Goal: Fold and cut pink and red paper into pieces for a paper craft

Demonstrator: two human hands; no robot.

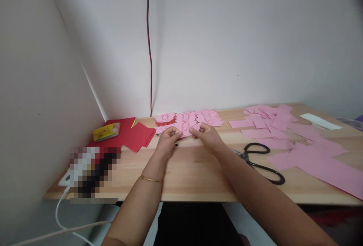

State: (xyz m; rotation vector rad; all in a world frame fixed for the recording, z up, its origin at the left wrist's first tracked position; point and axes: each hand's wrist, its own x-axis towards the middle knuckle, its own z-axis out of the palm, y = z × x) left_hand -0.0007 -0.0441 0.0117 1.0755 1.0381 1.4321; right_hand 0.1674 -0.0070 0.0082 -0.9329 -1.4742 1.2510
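Between my two hands, a small piece of pink paper (187,133) is held a little above the wooden table (195,178). My left hand (169,140) pinches its left end with thumb and fingers. At the right end, my right hand (206,135) grips it the same way, and a pointed pink corner sticks up there. Just behind my hands lie rows of folded pink paper pieces (208,117), partly hidden by the hands. Black-handled scissors (245,156) rest on the table beside my right forearm.
Loose pink paper slips (263,121) and a larger pink sheet (326,170) spread over the right side. A white strip (320,121) lies beyond them. Red paper sheets (137,136) and a yellow packet (106,132) are at the left. A cable (148,41) hangs down the wall.
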